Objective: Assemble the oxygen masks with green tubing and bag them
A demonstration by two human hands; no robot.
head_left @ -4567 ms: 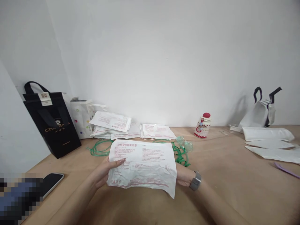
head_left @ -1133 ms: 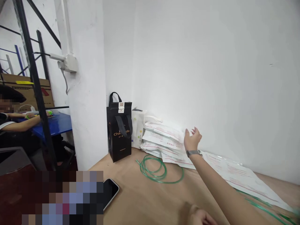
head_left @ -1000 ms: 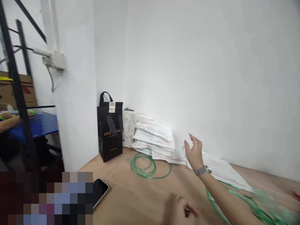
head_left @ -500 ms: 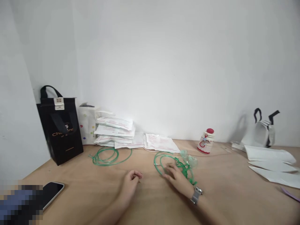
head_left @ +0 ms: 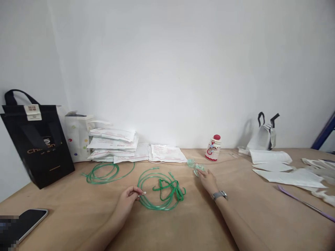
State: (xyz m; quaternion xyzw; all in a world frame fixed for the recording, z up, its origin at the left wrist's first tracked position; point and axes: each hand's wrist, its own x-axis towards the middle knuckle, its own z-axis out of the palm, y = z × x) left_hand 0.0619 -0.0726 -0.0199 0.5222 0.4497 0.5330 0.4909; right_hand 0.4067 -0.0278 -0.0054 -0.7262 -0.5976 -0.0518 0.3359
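My left hand point(head_left: 130, 196) has its thumb and fingers pinched on a small white piece point(head_left: 143, 193), too small to name, at the left edge of a coil of clear green tubing point(head_left: 158, 208). Dark green cords or straps point(head_left: 171, 190) lie bunched within and over the right side of this coil. Farther right, my right hand point(head_left: 207, 180) has its fingertips closed on a crumpled-looking, clear greenish plastic piece point(head_left: 196, 171). A similar clear plastic piece point(head_left: 191, 162) lies just beyond it. A watch is on my right wrist.
A second green tubing coil point(head_left: 102, 180) lies at left, before stacked white packets point(head_left: 112, 143). Around are a black bag point(head_left: 49, 164), a phone point(head_left: 28, 223), a red-topped bottle point(head_left: 213, 149), white wrappers point(head_left: 288, 177) and a purple-ended rod point(head_left: 305, 203).
My right hand has moved off the green cords onto the clear plastic piece. My left hand has come to the coil's left edge. The view has turned right.
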